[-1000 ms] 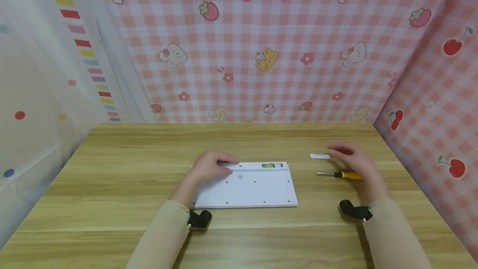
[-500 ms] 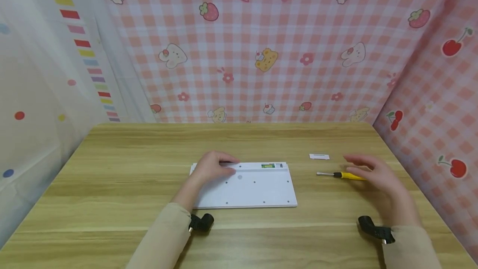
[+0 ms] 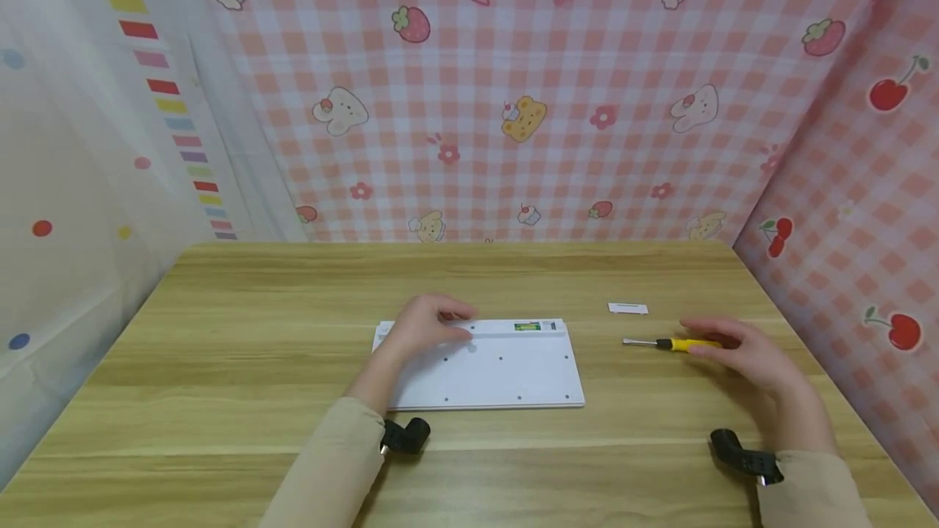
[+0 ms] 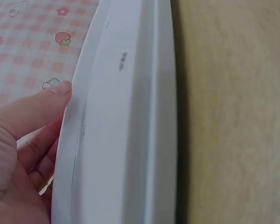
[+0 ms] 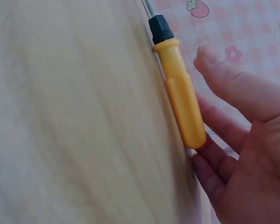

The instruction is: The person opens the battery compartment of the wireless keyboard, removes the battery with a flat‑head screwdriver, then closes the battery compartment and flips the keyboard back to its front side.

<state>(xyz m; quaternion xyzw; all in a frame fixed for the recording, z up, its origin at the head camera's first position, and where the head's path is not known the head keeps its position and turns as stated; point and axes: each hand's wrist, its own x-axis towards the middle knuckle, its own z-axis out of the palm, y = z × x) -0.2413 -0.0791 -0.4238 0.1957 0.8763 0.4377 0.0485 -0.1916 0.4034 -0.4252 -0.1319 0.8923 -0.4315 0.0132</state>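
Observation:
A white keyboard (image 3: 484,377) lies face down on the table, its battery compartment uncovered with a green battery (image 3: 526,327) inside. My left hand (image 3: 425,326) is over the keyboard's far left part, thumb above the back panel and fingers by the far edge; whether they touch it is unclear. In the left wrist view, its thumb (image 4: 42,107) shows beside the keyboard's edge. My right hand (image 3: 756,355) is at the handle end of a yellow screwdriver (image 3: 682,345) on the table. In the right wrist view, the thumb (image 5: 238,84) stands apart from the screwdriver's handle (image 5: 184,105), with fingers behind it.
A small white battery cover (image 3: 628,309) lies on the wooden table (image 3: 257,365), right of the keyboard and behind the screwdriver. Pink checked cloth (image 3: 469,104) hangs along the table's back edge, with more cloth at both sides.
My right hand has moved away from the battery cover, rightward and nearer, to the screwdriver's handle. My left hand has shifted slightly right over the keyboard. The keyboard, cover and screwdriver stay put.

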